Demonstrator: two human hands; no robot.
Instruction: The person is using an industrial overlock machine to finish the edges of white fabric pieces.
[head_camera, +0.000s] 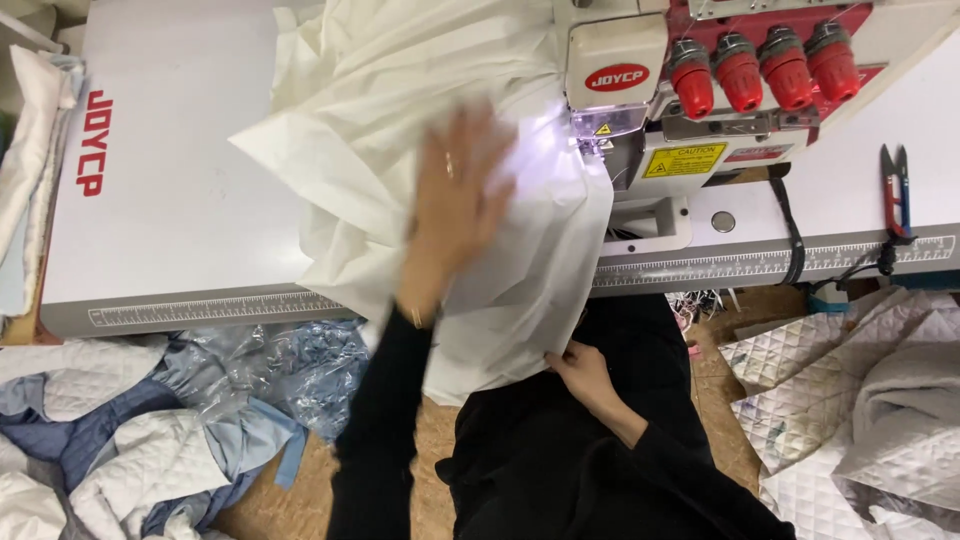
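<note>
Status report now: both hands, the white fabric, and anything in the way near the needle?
Left hand flat on white fabric, fingers spread. Right hand pinching the fabric's lower edge at the lap. Fabric lies under the sewing machine head; nothing else seen blocking.

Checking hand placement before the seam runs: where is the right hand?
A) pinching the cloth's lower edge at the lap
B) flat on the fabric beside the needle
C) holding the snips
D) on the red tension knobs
A: the right hand pinches the white fabric at its lower edge, near the lap.

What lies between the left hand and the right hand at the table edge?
Only the white fabric spans from the left hand down to the right hand, as the head view shows.
</note>
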